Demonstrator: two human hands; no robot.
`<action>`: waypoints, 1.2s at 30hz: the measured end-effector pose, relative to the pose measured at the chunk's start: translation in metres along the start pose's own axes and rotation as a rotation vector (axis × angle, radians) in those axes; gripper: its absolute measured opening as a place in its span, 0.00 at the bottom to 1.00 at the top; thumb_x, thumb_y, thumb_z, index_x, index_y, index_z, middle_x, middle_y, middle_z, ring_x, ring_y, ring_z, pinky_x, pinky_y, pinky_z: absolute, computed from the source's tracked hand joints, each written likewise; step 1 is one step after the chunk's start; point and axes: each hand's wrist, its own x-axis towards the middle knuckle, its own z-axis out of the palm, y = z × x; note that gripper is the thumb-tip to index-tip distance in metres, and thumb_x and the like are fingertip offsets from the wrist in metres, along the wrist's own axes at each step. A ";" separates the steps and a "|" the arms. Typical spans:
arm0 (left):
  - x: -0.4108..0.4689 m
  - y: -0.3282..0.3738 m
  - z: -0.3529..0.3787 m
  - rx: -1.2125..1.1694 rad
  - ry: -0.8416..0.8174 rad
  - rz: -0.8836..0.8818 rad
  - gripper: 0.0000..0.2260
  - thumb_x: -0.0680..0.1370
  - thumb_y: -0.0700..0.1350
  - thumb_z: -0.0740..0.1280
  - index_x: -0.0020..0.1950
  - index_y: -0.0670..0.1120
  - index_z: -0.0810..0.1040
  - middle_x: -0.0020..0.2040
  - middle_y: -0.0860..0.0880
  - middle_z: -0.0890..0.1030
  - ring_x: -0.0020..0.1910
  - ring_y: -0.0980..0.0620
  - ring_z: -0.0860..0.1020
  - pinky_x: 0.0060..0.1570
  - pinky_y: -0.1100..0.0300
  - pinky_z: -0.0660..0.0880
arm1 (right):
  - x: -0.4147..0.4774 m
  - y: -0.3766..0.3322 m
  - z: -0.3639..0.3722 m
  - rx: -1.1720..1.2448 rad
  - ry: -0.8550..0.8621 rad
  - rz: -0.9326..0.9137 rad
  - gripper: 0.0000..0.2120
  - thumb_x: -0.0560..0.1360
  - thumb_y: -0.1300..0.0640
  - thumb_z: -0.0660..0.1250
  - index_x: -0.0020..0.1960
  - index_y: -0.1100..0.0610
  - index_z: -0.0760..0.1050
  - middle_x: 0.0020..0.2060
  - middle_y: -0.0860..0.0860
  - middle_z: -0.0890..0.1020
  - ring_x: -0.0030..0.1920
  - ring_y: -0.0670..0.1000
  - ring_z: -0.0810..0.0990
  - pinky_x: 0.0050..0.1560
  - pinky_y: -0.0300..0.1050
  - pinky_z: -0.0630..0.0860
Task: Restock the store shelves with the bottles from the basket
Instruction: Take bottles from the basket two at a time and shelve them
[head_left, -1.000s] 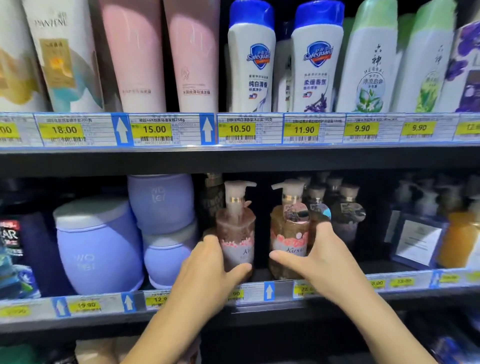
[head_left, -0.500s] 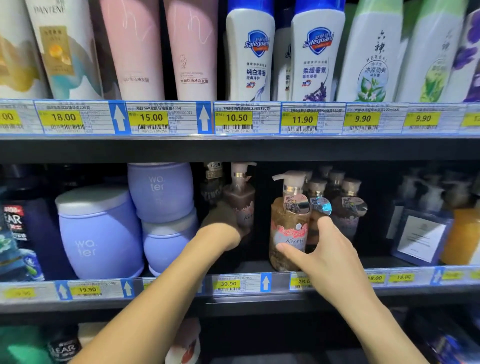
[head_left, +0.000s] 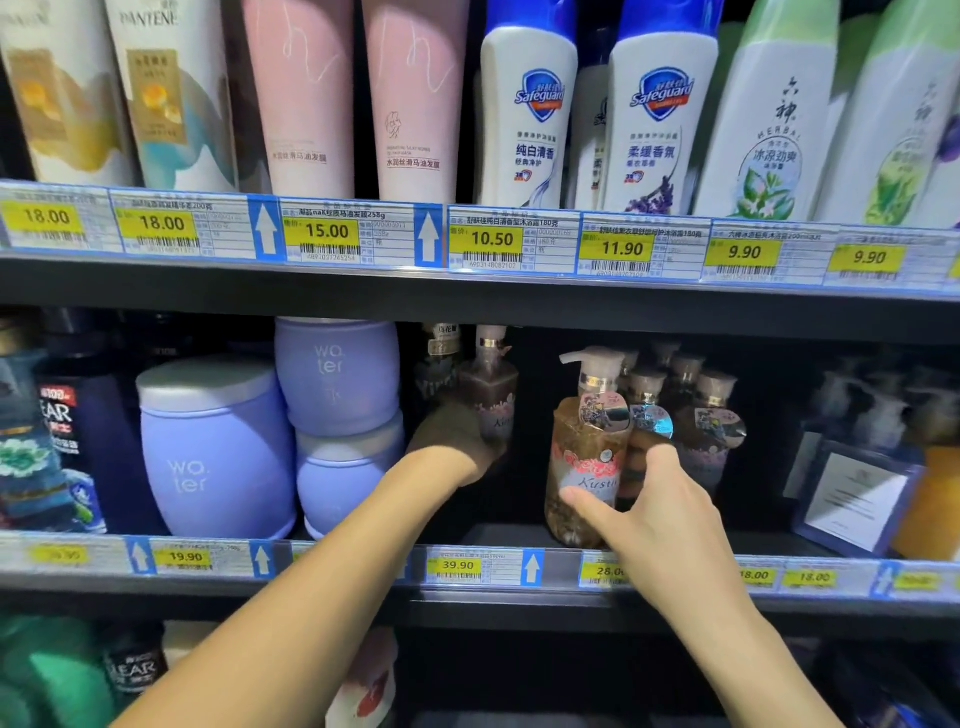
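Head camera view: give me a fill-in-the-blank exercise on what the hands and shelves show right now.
1. The left hand grips a brownish pump bottle above the price tag that reads ___.
2. The right hand grips an amber pump bottle at the ___ edge of the middle shelf.
3. The Safeguard bottles on the upper shelf have ___ caps.

Missing words: 39.90; front; blue.

lavender jars (head_left: 215, 447), amber pump bottle (head_left: 584, 467), yellow price tags (head_left: 457, 565)

There are three rounded lilac jars (head_left: 218, 447), two pink tubes (head_left: 298, 98), two blue-capped white bottles (head_left: 530, 114) and two green-topped white bottles (head_left: 774, 104); two hands (head_left: 654, 499) grip two clear pump bottles (head_left: 582, 452).
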 end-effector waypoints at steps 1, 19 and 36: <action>-0.003 -0.002 0.000 -0.013 0.004 0.010 0.27 0.78 0.55 0.69 0.73 0.43 0.70 0.70 0.41 0.75 0.66 0.40 0.76 0.65 0.52 0.74 | -0.001 0.000 0.000 -0.023 0.003 -0.002 0.26 0.71 0.39 0.76 0.53 0.51 0.64 0.47 0.45 0.77 0.39 0.40 0.72 0.32 0.29 0.63; -0.092 -0.052 0.027 0.397 0.378 0.613 0.09 0.76 0.51 0.69 0.38 0.51 0.78 0.32 0.51 0.74 0.29 0.47 0.73 0.23 0.54 0.71 | 0.024 -0.026 0.022 -0.331 -0.049 0.050 0.24 0.78 0.42 0.70 0.34 0.54 0.64 0.30 0.48 0.69 0.33 0.50 0.70 0.36 0.44 0.67; -0.088 -0.057 0.030 0.452 0.300 0.688 0.09 0.79 0.53 0.65 0.49 0.49 0.80 0.36 0.49 0.75 0.34 0.47 0.74 0.28 0.54 0.68 | 0.066 -0.042 0.044 -0.433 -0.124 0.092 0.22 0.83 0.44 0.63 0.67 0.60 0.69 0.62 0.59 0.79 0.62 0.62 0.79 0.55 0.49 0.73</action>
